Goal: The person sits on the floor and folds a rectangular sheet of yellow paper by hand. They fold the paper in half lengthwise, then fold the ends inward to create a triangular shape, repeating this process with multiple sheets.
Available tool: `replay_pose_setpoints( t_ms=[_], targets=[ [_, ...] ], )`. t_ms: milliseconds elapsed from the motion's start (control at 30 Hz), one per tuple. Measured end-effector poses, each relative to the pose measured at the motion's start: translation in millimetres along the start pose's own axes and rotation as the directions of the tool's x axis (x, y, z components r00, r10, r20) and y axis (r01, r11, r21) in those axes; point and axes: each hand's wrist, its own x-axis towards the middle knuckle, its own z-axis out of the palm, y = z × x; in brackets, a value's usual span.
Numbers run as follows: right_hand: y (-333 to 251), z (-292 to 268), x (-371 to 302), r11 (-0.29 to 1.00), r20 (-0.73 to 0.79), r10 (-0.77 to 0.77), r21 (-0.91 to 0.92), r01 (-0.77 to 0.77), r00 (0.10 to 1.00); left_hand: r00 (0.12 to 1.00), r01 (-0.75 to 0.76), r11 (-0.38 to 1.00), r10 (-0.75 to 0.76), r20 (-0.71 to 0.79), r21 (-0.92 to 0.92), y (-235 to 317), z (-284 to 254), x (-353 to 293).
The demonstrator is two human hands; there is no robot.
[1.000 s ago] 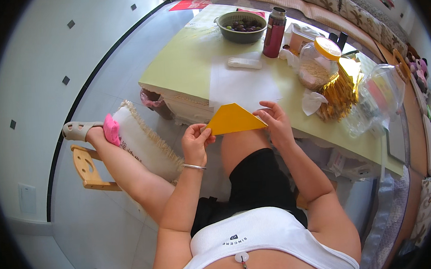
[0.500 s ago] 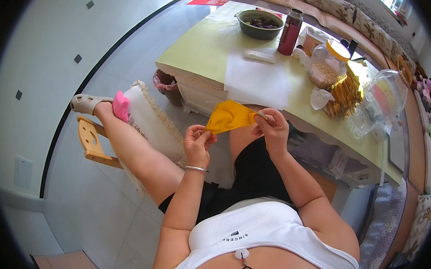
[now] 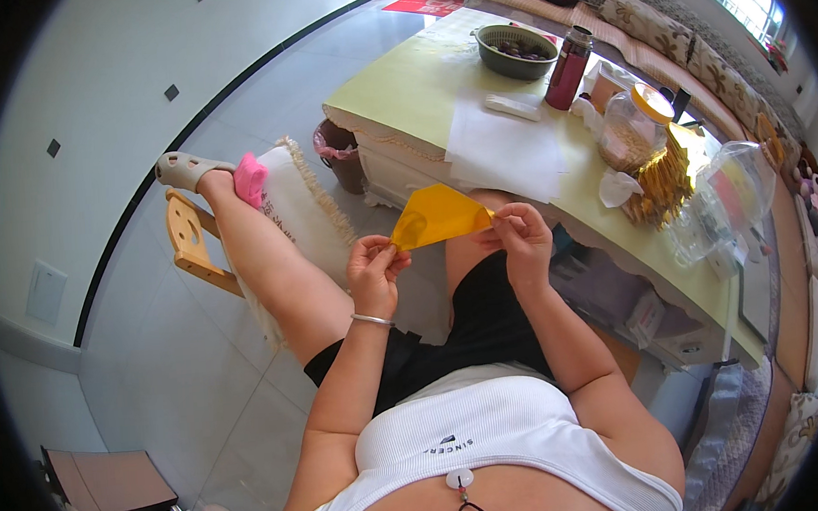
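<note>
A folded sheet of shiny yellow-gold paper (image 3: pixel 441 214) is stretched between my two hands above my lap. My left hand (image 3: pixel 376 269) pinches its lower left corner between thumb and fingertips. The right corner is pinched by my right hand (image 3: pixel 521 239). The sheet has a pointed top and a straight lower edge, with a rounded crease on its left part. On the table to the right stands a thick bundle of similar gold folded pieces (image 3: pixel 659 182), beside a clear jar with a yellow lid (image 3: pixel 628 134).
The yellow-topped table (image 3: pixel 399 97) holds white paper sheets (image 3: pixel 501 151), a green basin of dark fruit (image 3: pixel 516 54), a dark red flask (image 3: pixel 567 72) and a large clear plastic container (image 3: pixel 733 189). A bin (image 3: pixel 339 157) stands beside it. My left leg rests on a cloth-covered wooden chair (image 3: pixel 204 240).
The view has shifted, so the table and chair sit further right in the picture. The gold paper is tilted and opened a little more between my hands, which still pinch its corners.
</note>
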Motion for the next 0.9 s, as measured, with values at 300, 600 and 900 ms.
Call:
replay_pose_setpoints(
  t_ms=[300,600,900],
  targets=[
    [-11.1,10.6,-9.8,0.999,0.142,-0.050,-0.004,0.051,0.989,0.993,-0.121,0.990,0.122,-0.008,0.072,18.6,-8.1,-12.7],
    [-16.4,14.8,-13.8,0.986,0.167,-0.043,-0.149,0.068,0.985,0.984,-0.177,0.973,0.176,0.017,0.150,41.3,-7.6,-23.2],
    [-33.3,8.6,-7.4,0.953,0.242,0.284,-0.173,-0.247,0.928,0.999,-0.036,0.967,0.031,0.024,0.254,52.5,-22.8,-26.9]
  ],
)
